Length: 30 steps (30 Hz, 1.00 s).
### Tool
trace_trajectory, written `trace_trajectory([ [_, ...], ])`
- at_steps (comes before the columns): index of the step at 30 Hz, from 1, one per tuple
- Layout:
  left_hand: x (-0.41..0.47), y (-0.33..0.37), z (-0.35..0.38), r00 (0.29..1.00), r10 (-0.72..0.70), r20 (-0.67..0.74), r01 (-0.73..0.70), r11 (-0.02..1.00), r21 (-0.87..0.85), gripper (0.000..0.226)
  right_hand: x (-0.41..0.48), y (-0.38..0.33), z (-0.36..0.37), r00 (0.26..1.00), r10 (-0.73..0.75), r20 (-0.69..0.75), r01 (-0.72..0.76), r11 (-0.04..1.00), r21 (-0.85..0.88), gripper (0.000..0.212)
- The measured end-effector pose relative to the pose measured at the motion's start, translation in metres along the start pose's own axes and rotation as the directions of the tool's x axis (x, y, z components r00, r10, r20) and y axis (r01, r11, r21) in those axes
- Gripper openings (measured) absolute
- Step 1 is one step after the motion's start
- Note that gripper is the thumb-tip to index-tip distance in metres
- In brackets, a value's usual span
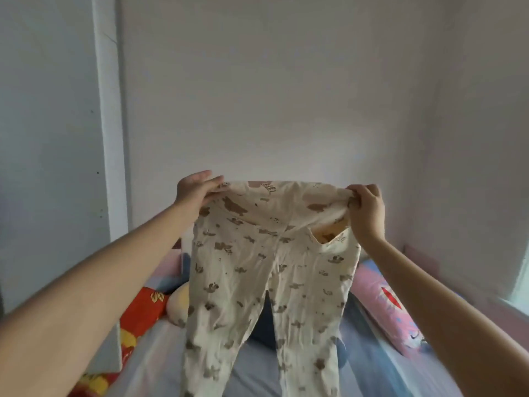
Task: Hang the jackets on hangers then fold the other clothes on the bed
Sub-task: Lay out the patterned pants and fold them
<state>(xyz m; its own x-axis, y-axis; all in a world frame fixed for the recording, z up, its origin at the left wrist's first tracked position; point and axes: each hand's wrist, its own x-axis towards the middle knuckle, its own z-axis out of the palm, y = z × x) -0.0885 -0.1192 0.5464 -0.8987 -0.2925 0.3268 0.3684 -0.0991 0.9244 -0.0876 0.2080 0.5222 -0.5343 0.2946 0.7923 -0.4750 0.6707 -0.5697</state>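
Observation:
A pair of cream trousers point(266, 270) with a brown animal print hangs in the air in front of me, above the bed point(160, 353). My left hand point(194, 189) pinches the left end of the waistband. My right hand point(366, 207) grips the right end with curled fingers. The waistband is stretched wide between them, and both legs hang straight down, their lower ends cut off by the bottom of the frame. No jackets or hangers are in view.
The bed has a pale blue sheet. A red and yellow printed cloth point(140, 316) and a round cream cushion point(179, 305) lie at its left. A pink pillow point(386, 308) lies at the right. White walls stand behind; a window edge point(522, 282) shows at far right.

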Motion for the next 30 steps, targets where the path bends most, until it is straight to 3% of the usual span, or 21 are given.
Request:
trace_trajectory([
  [3, -0.011, -0.013, -0.012, 0.998, 0.055, 0.043, -0.063, 0.973, 0.222, 0.038, -0.02, 0.023, -0.008, 0.997, -0.077, 0.015, 0.077, 0.997, -0.03, 0.032],
  [6, -0.05, -0.058, -0.035, 0.999, 0.029, 0.03, -0.036, 0.966, 0.255, 0.025, -0.079, 0.058, -0.016, 0.983, -0.154, 0.096, 0.161, 0.984, -0.072, 0.027],
  [8, -0.084, -0.106, -0.056, 0.998, -0.054, 0.039, 0.041, 0.96, 0.278, 0.019, -0.139, 0.091, -0.016, 0.95, -0.144, 0.277, 0.182, 0.977, -0.115, 0.024],
  [9, -0.114, -0.154, -0.073, 0.985, -0.164, 0.045, 0.14, 0.931, 0.337, 0.019, -0.194, 0.121, -0.015, 0.905, -0.07, 0.42, 0.144, 0.979, -0.147, 0.024],
  [11, -0.151, -0.21, -0.099, 0.96, -0.278, 0.026, 0.244, 0.882, 0.403, 0.024, -0.261, 0.145, -0.023, 0.831, 0.032, 0.555, 0.101, 0.973, -0.208, 0.024],
  [14, -0.221, -0.305, -0.141, 0.861, -0.506, -0.048, 0.469, 0.755, 0.457, 0.027, -0.369, 0.179, -0.028, 0.62, 0.222, 0.752, 0.043, 0.948, -0.315, 0.021],
  [16, -0.283, -0.378, -0.17, 0.746, -0.656, -0.117, 0.614, 0.608, 0.503, 0.026, -0.46, 0.207, -0.025, 0.403, 0.318, 0.858, 0.022, 0.934, -0.357, 0.019],
  [19, -0.372, -0.456, -0.2, 0.589, -0.766, -0.256, 0.762, 0.422, 0.491, 0.024, -0.576, 0.24, -0.03, 0.114, 0.457, 0.882, -0.007, 0.888, -0.459, 0.023],
  [22, -0.446, -0.502, -0.224, 0.46, -0.797, -0.391, 0.85, 0.267, 0.454, 0.022, -0.666, 0.249, -0.043, -0.042, 0.558, 0.829, 0.018, 0.83, -0.558, 0.025],
  [25, -0.509, -0.557, -0.249, 0.351, -0.78, -0.518, 0.89, 0.106, 0.443, 0.017, -0.754, 0.262, -0.047, -0.112, 0.652, 0.749, -0.005, 0.754, -0.657, 0.026],
  [26, -0.521, -0.564, -0.254, 0.357, -0.765, -0.536, 0.855, 0.035, 0.518, 0.012, -0.763, 0.261, -0.048, -0.12, 0.692, 0.711, 0.038, 0.719, -0.694, 0.022],
  [27, -0.529, -0.573, -0.256, 0.409, -0.721, -0.56, 0.758, -0.073, 0.648, 0.01, -0.774, 0.264, -0.047, -0.106, 0.719, 0.686, 0.087, 0.694, -0.714, 0.018],
  [28, -0.535, -0.583, -0.257, 0.505, -0.669, -0.545, 0.606, -0.174, 0.776, 0.014, -0.784, 0.268, -0.043, -0.092, 0.737, 0.67, 0.088, 0.676, -0.731, 0.02],
  [29, -0.538, -0.593, -0.257, 0.608, -0.629, -0.484, 0.474, -0.201, 0.857, 0.019, -0.791, 0.273, -0.039, -0.054, 0.74, 0.67, 0.059, 0.673, -0.738, 0.023],
  [30, -0.544, -0.607, -0.256, 0.7, -0.609, -0.372, 0.379, -0.125, 0.917, 0.024, -0.801, 0.279, -0.034, -0.005, 0.741, 0.672, -0.039, 0.671, -0.74, 0.026],
])
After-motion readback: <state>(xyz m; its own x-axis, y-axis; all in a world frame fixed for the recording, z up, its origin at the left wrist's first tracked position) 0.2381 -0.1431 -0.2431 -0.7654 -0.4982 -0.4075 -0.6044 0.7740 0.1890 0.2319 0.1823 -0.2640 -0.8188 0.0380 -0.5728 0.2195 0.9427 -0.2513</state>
